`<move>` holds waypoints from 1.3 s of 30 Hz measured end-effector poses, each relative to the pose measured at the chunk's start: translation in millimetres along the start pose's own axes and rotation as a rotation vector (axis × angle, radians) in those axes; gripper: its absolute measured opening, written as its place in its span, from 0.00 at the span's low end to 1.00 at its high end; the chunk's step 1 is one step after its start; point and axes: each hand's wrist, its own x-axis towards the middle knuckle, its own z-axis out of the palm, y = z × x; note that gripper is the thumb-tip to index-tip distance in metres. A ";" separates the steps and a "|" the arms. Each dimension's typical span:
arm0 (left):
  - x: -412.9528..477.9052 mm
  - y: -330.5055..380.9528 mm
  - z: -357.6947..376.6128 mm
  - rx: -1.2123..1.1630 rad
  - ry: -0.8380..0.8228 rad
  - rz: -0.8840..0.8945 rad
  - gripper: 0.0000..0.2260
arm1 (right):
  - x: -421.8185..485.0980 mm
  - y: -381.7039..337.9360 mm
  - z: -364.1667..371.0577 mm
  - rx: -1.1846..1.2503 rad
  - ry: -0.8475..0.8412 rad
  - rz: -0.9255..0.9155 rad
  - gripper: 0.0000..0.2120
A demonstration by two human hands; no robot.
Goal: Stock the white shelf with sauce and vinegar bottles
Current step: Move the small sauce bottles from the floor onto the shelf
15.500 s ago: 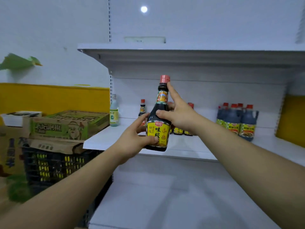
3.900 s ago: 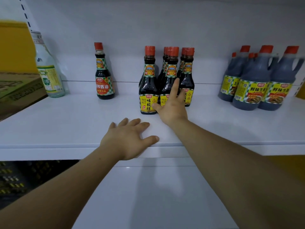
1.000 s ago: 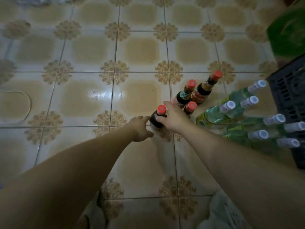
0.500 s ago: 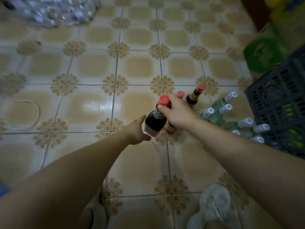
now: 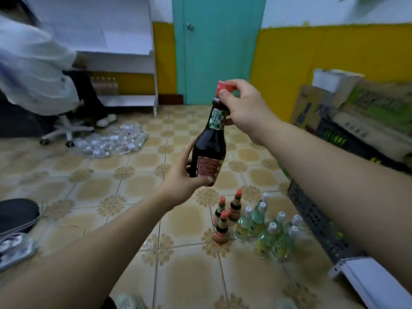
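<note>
teal door (image 5: 218, 50) closed; cardboard boxes (image 5: 370, 103) atop black crate (image 5: 334, 139); seated person (image 5: 33, 70) far left.

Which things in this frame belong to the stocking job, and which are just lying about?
Job: sauce bottle, left hand round its base, right hand pinching its cap; three small red-capped bottles and green bottles on the floor.
Lying about: heap of clear plastic bottles, cardboard boxes, black crate, office chair.

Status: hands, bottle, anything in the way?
Left hand grips base of dark red-capped sauce bottle; right hand pinches cap. Bottle aloft, tilted. Floor bottles below, apart.
</note>
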 end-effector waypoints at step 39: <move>-104.0 216.8 162.6 -0.129 -0.262 0.368 0.38 | -173.4 -143.2 -226.1 -0.137 0.245 -0.008 0.19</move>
